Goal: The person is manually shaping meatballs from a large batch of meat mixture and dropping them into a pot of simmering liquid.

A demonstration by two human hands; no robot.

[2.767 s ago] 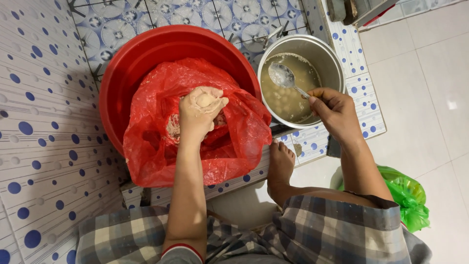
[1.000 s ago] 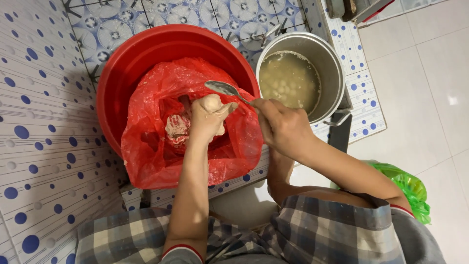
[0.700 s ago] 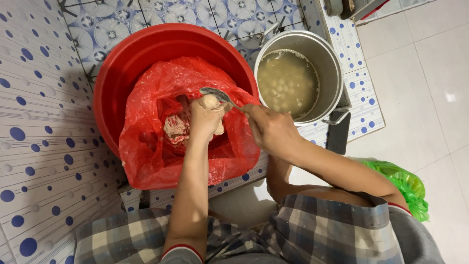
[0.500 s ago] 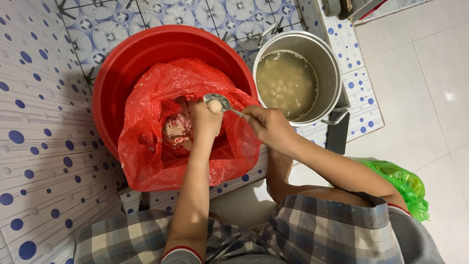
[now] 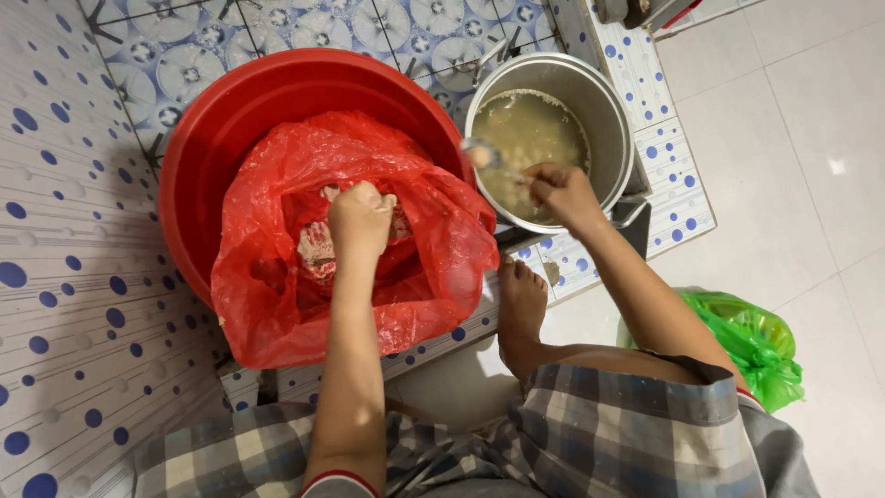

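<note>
My left hand [image 5: 359, 219] is closed around a pale lump of food, held over the open red plastic bag [image 5: 277, 304] that lies in the red basin [image 5: 221, 120]. More pinkish food [image 5: 318, 249] shows inside the bag beside that hand. My right hand [image 5: 562, 194] grips a metal spoon [image 5: 484, 157], whose bowl hovers over the left rim of the steel pot [image 5: 613, 120]. The pot holds cloudy beige liquid [image 5: 530, 138] with small lumps.
Basin and pot stand on a raised ledge of blue-dotted tiles [image 5: 673, 184]. My bare foot [image 5: 521, 309] rests at the ledge's edge. A green plastic bag [image 5: 751, 341] lies on the pale floor tiles to the right. A dotted tiled wall [image 5: 64, 277] runs along the left.
My right hand drew the spoon away from my left hand and back over the pot. My left hand closed on the lump and sank a little toward the red bag.
</note>
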